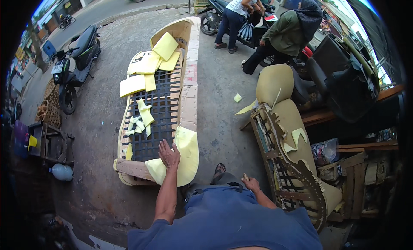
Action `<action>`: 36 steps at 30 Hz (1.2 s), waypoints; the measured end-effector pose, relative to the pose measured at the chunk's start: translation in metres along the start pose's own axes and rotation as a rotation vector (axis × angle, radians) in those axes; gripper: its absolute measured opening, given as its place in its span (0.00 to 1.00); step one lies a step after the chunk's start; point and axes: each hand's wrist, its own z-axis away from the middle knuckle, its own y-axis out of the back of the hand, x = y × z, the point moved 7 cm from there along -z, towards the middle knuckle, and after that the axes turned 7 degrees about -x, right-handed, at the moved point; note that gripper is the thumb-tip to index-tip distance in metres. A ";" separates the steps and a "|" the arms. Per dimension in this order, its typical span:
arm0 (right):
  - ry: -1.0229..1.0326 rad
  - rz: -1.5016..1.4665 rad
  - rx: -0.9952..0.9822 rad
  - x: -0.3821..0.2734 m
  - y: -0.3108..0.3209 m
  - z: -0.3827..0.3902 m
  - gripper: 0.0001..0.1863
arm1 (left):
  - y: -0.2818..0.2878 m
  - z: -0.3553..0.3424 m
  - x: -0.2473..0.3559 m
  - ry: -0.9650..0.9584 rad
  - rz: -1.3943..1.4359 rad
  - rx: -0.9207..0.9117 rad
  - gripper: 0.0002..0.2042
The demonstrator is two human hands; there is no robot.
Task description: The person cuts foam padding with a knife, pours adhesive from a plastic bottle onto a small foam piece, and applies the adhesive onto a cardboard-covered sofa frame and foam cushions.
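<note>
My left hand [170,155] lies with its fingers stretched out at the edge of a pale yellow foam sheet [186,157]. This sheet drapes over the near right corner of a bare sofa frame [188,104]. Woven black webbing [157,110] spans the seat of the frame. Foam scraps [145,113] lie on the webbing, and several larger foam pieces [148,63] are piled toward the far end. Away from the sofa, my right hand [251,182] is low beside my leg with its fingers curled; what they hold, if anything, is too small to make out.
On the right stands a worn tan sofa [297,142] with torn edges and exposed wood. A foam scrap [237,98] lies on the concrete between the sofas. Two people stand by a motorbike [254,35] at the back. Another motorbike [79,56] is parked left, beyond a water jug [61,171].
</note>
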 end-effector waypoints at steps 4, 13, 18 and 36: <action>0.022 -0.057 0.004 0.004 0.052 -0.029 0.35 | -0.010 -0.002 0.025 0.268 0.045 -0.566 0.29; 0.120 -0.208 0.082 -0.002 0.102 -0.051 0.33 | -0.064 -0.023 0.018 0.274 0.021 -0.524 0.34; 0.161 -0.385 0.146 -0.041 0.105 -0.055 0.33 | -0.051 -0.019 0.070 0.428 -0.177 -0.339 0.31; -0.872 -0.967 0.804 0.161 0.290 -0.221 0.34 | -0.073 -0.053 0.028 0.657 -0.325 -0.200 0.23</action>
